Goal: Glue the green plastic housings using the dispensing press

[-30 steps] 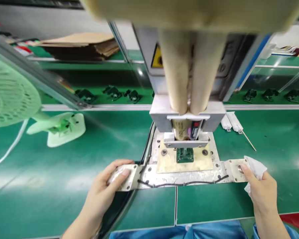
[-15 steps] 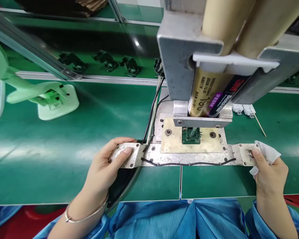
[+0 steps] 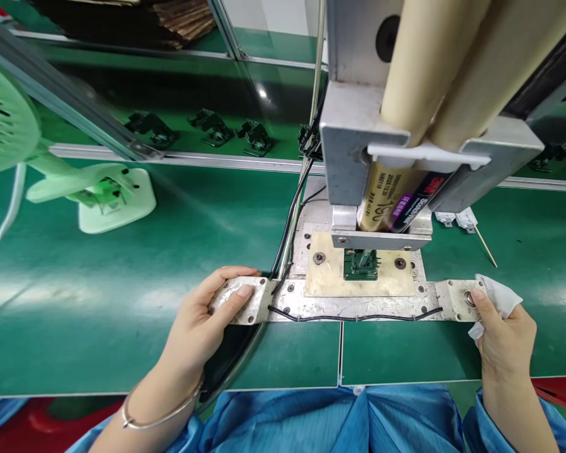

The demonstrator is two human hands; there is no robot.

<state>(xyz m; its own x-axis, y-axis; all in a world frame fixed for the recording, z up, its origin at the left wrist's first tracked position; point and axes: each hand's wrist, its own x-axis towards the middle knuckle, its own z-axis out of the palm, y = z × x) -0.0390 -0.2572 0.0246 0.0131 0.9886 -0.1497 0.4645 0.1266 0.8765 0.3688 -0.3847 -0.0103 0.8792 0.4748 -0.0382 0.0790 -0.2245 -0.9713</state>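
Both hands point(image 3: 202, 316) point(image 3: 507, 336) grip the metal fixture point(image 3: 327, 307) by its ends, the circuit board point(image 3: 355, 270) between.

The plate point(image 3: 358, 307) is scuffed metal, the tabletop point(image 3: 217, 242) glossy, the wipe point(image 3: 502, 296) seemingly paper.

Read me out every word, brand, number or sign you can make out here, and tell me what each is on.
"190": gold side of the cartridge.
"3M": the cartridge's black label, in red.
Too small or blurred to read surely: white lettering beside "3M", characters on the purple patch, dark print above "190".
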